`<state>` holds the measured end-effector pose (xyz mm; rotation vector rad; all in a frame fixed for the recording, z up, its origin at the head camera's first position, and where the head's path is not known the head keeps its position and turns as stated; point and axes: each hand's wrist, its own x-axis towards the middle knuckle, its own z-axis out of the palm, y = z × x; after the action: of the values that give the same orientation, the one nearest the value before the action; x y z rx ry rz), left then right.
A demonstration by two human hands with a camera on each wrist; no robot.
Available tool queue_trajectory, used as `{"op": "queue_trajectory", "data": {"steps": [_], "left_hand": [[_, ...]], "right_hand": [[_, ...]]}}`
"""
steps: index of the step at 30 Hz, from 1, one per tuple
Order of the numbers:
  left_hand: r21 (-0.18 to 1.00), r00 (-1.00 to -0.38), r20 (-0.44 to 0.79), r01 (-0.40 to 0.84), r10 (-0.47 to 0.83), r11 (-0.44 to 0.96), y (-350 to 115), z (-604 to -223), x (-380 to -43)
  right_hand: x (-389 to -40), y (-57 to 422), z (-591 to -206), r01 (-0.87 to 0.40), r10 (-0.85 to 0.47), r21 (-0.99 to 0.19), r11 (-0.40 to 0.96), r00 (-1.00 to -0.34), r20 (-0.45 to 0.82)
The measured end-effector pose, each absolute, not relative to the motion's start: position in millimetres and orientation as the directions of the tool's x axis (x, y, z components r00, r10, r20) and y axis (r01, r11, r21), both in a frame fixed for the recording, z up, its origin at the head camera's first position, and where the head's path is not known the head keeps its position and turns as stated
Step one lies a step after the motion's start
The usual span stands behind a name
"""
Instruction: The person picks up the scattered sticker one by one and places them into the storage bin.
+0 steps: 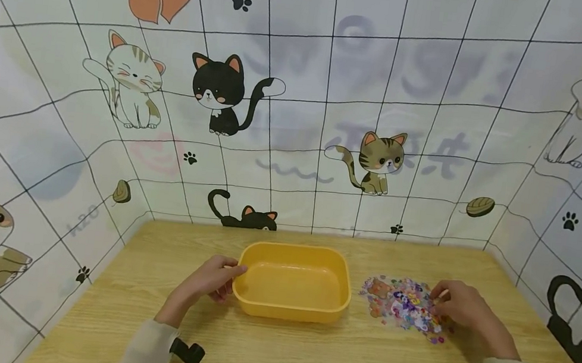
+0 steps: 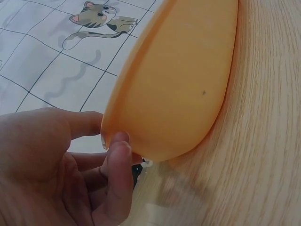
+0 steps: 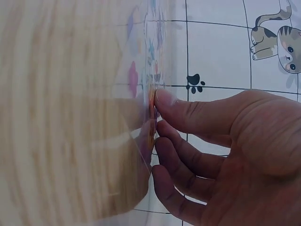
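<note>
A yellow plastic basin (image 1: pixel 289 312) with rounded corners stands on the wooden table, nothing inside it. My left hand (image 1: pixel 213 277) pinches its left rim. The left wrist view shows the basin's outer wall (image 2: pixel 183 84) beside the bent fingers of the left hand (image 2: pixel 94 169). Right of the basin lies a flat spread of small, many-coloured pieces (image 1: pixel 406 302). At the right edge of this spread is my right hand (image 1: pixel 462 309). In the right wrist view, clear plastic (image 3: pixel 134 117) with coloured pieces lies at the right hand's (image 3: pixel 211 150) curled fingertips and thumb.
The light wooden table (image 1: pixel 302 362) runs up to a wall covering (image 1: pixel 305 147) with a grid and cartoon cats. Similar side walls (image 1: pixel 581 238) close in left and right. Each wrist carries a small black device (image 1: pixel 187 352) by the sleeve.
</note>
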<state>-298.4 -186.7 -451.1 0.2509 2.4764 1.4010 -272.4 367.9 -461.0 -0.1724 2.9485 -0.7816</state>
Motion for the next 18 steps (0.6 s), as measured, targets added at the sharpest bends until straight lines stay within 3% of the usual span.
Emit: {"op": "queue_trajectory", "data": {"steps": [18], "left_hand": [[0.849,-0.944,-0.175,-0.001,0.279,0.528,-187.5,-451.0,-298.9]], "right_hand": [[-275.6,363.0,-456.9,-0.095,-0.136,-0.421,0.902,-0.988,-0.069]]}}
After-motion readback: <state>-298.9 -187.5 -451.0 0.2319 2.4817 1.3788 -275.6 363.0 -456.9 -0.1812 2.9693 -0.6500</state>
